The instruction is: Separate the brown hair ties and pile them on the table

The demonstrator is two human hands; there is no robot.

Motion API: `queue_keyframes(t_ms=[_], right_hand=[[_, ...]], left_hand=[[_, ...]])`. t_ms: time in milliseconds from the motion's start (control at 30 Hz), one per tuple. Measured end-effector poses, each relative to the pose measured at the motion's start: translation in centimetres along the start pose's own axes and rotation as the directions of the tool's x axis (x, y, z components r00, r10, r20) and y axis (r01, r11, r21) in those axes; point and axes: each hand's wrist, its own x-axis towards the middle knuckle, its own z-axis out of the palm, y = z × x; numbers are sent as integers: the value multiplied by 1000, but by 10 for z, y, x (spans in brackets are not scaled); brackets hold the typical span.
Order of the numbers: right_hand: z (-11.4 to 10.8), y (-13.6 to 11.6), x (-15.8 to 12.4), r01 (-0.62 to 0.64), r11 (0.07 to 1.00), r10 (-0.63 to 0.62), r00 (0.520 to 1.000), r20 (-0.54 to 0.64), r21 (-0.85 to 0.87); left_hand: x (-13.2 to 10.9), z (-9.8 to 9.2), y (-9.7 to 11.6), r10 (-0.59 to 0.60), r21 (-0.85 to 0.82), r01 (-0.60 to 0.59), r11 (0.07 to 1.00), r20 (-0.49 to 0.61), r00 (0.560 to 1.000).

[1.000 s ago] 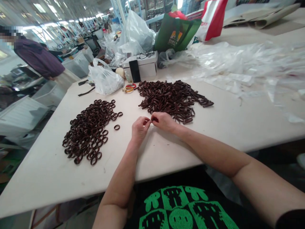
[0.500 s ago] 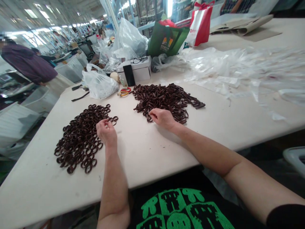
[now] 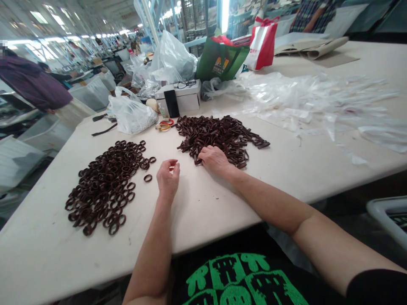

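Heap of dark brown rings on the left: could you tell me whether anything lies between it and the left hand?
Only one stray dark brown ring lies on the white tabletop between the left hand and the heap of dark brown rings; nothing else visible.

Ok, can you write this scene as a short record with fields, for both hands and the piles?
left hand: empty, fingers curled, one loose dark brown ring just to its left
right hand: palm down on near edge of the heap of flat dark brown bands; grip hidden
pile of round dark brown rings: left of both hands
surface: beige table
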Motion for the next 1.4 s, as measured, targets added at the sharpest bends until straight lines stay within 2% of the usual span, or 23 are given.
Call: queue_keyframes(t_ms=[100,233,333,433,567,633,733,800,867,967,1033,1100,1200,1267,1333,1400], right_hand=[[-1,3,0,23,1000,-23,1000,-10,-5],[-4,3,-4,78,996,-76,994,-80,30],[-3,-2,-7,143,987,-132,983,-128,75],[-2,-7,-9,179,974,-159,976,-148,138],[-2,-8,-9,222,940,-172,964,-202,258],[-2,-8,-9,252,911,-173,952,-253,326],[1,-10,-10,266,816,-122,947,-297,513],[7,-10,-8,177,710,-7,970,-245,681],[12,-9,-5,38,591,91,989,-114,806],[15,-7,-1,-79,488,79,996,46,869],[14,-7,-1,-91,500,62,996,69,861],[14,-7,-2,-84,550,69,996,55,831],[14,-7,-4,-65,640,61,998,34,766],[12,-5,-4,-89,667,63,996,62,739],[7,-4,-4,-149,600,64,988,139,786],[2,-5,-5,-193,460,3,976,216,867]], left_hand=[[-6,9,4,-5,-33,9,999,118,993],[-11,20,9,-39,-56,55,997,261,965],[-12,27,12,-166,-155,238,959,376,912],[-11,32,14,-280,-285,440,852,462,842],[-9,31,16,-310,-400,520,755,480,820],[-9,31,18,-335,-486,582,653,503,796],[-11,32,22,-390,-582,665,467,539,746],[-12,34,22,-391,-613,677,408,552,736],[-12,35,23,-356,-611,655,444,551,755],[-13,34,26,-297,-584,607,539,543,785],[-15,31,28,-264,-571,597,564,560,785],[-15,31,30,-254,-556,608,567,584,771],[-13,32,26,-295,-501,638,584,602,742],[-10,33,21,-345,-460,641,614,575,742],[-7,34,15,-393,-431,629,647,518,760],[-3,32,9,-419,-421,615,666,471,776]])
